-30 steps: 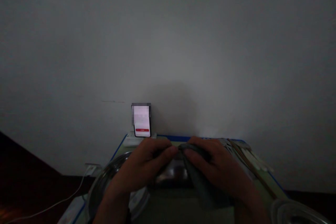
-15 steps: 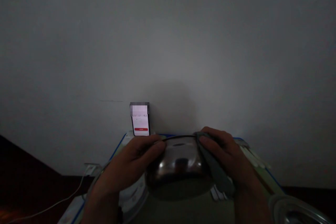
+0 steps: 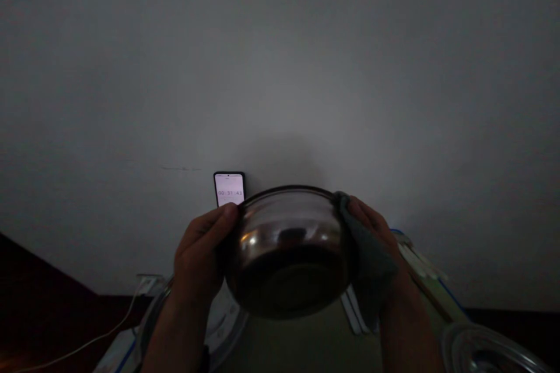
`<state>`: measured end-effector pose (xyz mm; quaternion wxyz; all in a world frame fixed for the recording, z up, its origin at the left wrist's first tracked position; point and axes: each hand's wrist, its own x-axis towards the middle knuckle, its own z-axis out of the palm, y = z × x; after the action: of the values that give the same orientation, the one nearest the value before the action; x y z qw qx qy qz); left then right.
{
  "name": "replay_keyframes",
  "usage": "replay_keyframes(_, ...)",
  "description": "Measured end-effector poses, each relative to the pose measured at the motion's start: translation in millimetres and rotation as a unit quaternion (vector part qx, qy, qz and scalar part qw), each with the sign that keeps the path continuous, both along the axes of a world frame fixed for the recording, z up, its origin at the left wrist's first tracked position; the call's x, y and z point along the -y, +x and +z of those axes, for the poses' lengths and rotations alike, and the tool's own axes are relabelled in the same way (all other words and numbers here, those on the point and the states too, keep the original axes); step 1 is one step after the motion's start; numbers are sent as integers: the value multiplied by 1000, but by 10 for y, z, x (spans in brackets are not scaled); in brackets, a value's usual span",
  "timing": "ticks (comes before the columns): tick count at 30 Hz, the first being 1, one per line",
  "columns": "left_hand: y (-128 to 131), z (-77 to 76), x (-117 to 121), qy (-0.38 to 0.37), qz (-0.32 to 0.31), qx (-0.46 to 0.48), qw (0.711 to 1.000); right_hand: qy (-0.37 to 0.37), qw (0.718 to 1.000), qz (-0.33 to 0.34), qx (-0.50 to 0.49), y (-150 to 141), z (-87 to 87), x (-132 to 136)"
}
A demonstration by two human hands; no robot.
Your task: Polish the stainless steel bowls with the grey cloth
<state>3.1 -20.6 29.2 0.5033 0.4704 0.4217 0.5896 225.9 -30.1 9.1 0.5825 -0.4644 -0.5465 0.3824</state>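
A bare grey wall (image 3: 280, 58) is filling most of the frame in dim light, and below it a small table (image 3: 306, 349) with a blue edge is sitting pushed up to the wall. Above the table, a person is holding a steel bowl (image 3: 289, 250) up off the surface, tilted so its base is facing the camera and its rim is pointing toward the wall. The left hand (image 3: 201, 250) is gripping the bowl's left side, fingers curled around the rim and thumb lying along the outside. The right hand (image 3: 371, 239) is pressing a grey cloth (image 3: 370, 268) against the bowl's right side, the cloth trailing down past the wrist; whether those fingers are hooking over the rim cannot be told.

Judging by the grip, the wiping is likely going best if the left hand is keeping the rim steady and turning the bowl a little at a time while the cloth is sweeping round the wall, with pressure kept even so the polished metal is not slipping from the bare fingers.

Under the left forearm a large round metal tray (image 3: 219, 332) is resting on the table, and another shiny round vessel (image 3: 485, 349) is showing at the lower right corner. Pale flat sticks (image 3: 420, 262) are lying along the table's right edge. A phone (image 3: 228, 187) is standing lit against the wall behind the bowl, and a white cable (image 3: 87, 344) is trailing across the dark floor at left.
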Motion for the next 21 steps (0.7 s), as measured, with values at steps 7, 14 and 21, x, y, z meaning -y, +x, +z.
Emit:
replay_keyframes(7, -94, 13, -2, 47, -186, -213, 958, -19, 991, 53, 118, 37, 112, 50)
replay_keyframes(14, 105, 38, -31, 111, -190, -342, 914, 9, 954, 81, 288, -190, 227, 100)
replay_keyframes(21, -54, 4, -50, 0, -62, -86, 994, 29, 990, 91, 105, -139, 153, 88)
